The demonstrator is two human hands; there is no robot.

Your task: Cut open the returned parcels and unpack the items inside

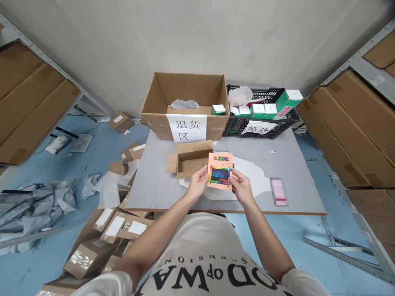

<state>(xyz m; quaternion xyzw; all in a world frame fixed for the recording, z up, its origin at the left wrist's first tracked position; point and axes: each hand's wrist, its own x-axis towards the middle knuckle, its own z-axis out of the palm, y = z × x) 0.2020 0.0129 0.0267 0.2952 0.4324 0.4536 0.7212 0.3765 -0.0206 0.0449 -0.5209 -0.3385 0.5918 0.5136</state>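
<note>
Between my two hands I hold a small peach-coloured booklet [220,171] with a dark, rainbow-edged picture on its cover, upright above the table. My left hand [198,181] grips its left edge, thumb in front. On the right edge, my right hand [241,186] pinches it, and a bit of something dark shows by those fingers. Just behind the booklet, to the left, lies an opened small cardboard box [193,162], its visible inside bare. White sheet-like packing [253,176] is spread on the table under and right of my hands.
A large carton [157,121] with a white sign stands at the table's back, holding a plastic bag and a green box. Beside it is a black crate [237,129] of green-white boxes. A pink slip [278,191] lies at right on the grey table [148,181]; cartons [89,255] crowd the floor left.
</note>
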